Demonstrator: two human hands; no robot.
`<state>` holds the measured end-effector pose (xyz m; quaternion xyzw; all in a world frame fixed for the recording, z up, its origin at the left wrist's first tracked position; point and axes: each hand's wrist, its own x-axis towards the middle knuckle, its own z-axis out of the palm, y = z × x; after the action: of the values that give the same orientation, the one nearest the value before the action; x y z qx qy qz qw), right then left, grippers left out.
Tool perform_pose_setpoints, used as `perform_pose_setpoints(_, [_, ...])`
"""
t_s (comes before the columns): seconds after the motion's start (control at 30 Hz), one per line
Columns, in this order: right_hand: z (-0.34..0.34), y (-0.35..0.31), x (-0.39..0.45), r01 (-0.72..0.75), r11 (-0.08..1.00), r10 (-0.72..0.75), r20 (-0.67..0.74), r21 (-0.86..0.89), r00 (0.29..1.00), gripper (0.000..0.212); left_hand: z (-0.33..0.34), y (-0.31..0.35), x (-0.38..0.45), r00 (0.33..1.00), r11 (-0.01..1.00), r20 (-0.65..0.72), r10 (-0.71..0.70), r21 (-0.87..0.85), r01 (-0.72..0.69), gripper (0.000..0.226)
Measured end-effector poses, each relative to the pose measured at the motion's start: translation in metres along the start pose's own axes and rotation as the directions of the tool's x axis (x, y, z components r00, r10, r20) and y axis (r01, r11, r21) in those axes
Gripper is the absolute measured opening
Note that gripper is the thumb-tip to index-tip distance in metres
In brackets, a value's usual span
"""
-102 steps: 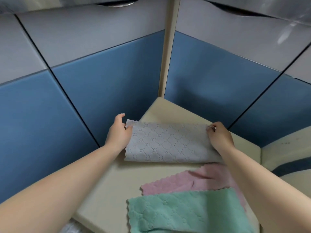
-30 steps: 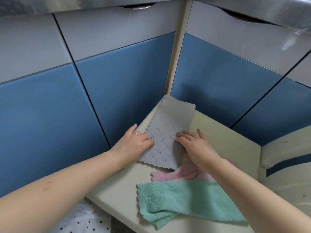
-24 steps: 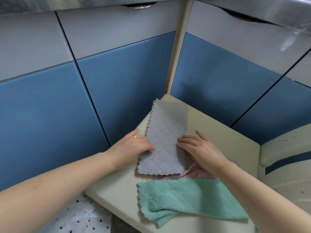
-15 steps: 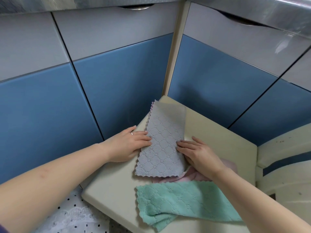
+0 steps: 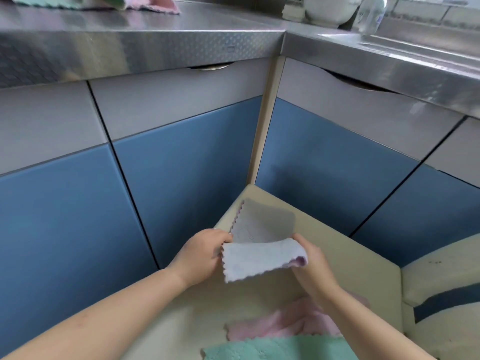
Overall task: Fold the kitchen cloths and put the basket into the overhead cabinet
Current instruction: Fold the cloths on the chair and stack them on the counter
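The grey cloth (image 5: 262,261), light, limp and likely to sag wherever unsupported, hung half-folded above the cream surface (image 5: 337,255), pinched at its nine o'clock edge by the left hand (image 5: 200,255) and three o'clock edge by the right hand (image 5: 315,263).

Home kitchen. Stainless steel counter (image 5: 181,24) wraps corner above blue-and-grey base cabinets (image 5: 181,162) with cut-out handle grooves. On counter: white bowl (image 5: 330,9), clear bottle (image 5: 370,14), spare cloths (image 5: 98,1). More kitchen cloths (image 5: 275,326) lie on cream surface (image 5: 345,245) below.
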<state>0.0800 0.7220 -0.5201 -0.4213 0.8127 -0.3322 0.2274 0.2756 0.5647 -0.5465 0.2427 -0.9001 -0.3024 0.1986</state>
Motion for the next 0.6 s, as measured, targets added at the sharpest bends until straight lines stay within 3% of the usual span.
perform_pose_setpoints(0.07, [0.005, -0.005, 0.007, -0.05, 0.993, 0.059, -0.085, 0.11, 0.995, 0.023, 0.002, 0.008, 0.009, 0.986, 0.97, -0.025, -0.167, -0.183, 0.16, 0.032])
perform_pose_setpoints(0.13, [0.008, -0.008, 0.017, -0.109, 0.987, 0.122, -0.115, 0.115, 0.986, 0.023, 0.005, 0.013, 0.019, 0.961, 0.928, -0.01, -0.277, -0.261, 0.265, 0.035])
perform_pose_setpoints(0.2, [0.01, -0.007, 0.023, -0.186, 0.977, 0.197, -0.111, 0.103, 0.974, 0.024, 0.006, 0.017, 0.03, 0.93, 0.906, 0.008, -0.368, -0.223, 0.36, 0.024])
perform_pose_setpoints(0.37, [0.016, 0.01, 0.026, -0.277, 0.953, 0.289, -0.098, 0.123, 0.952, 0.017, 0.012, 0.016, 0.046, 0.852, 0.848, 0.044, -0.522, -0.086, 0.524, 0.035])
perform_pose_setpoints(0.4, [0.017, 0.01, 0.025, -0.271, 0.949, 0.29, -0.11, 0.158, 0.951, 0.012, 0.012, 0.016, 0.048, 0.839, 0.836, 0.051, -0.541, -0.07, 0.543, 0.036])
perform_pose_setpoints(0.47, [0.018, 0.007, 0.023, -0.236, 0.955, 0.262, -0.137, 0.178, 0.955, 0.029, 0.012, 0.016, 0.051, 0.827, 0.828, 0.065, -0.559, -0.021, 0.561, 0.036])
perform_pose_setpoints(0.53, [0.017, 0.007, 0.022, -0.156, 0.981, 0.169, -0.115, 0.114, 0.979, 0.049, 0.011, 0.018, 0.053, 0.827, 0.829, 0.068, -0.558, 0.006, 0.559, 0.035])
perform_pose_setpoints(0.6, [0.016, 0.009, 0.024, -0.06, 0.998, 0.059, -0.073, -0.008, 0.996, 0.053, 0.011, 0.019, 0.054, 0.827, 0.829, 0.063, -0.558, 0.013, 0.559, 0.035])
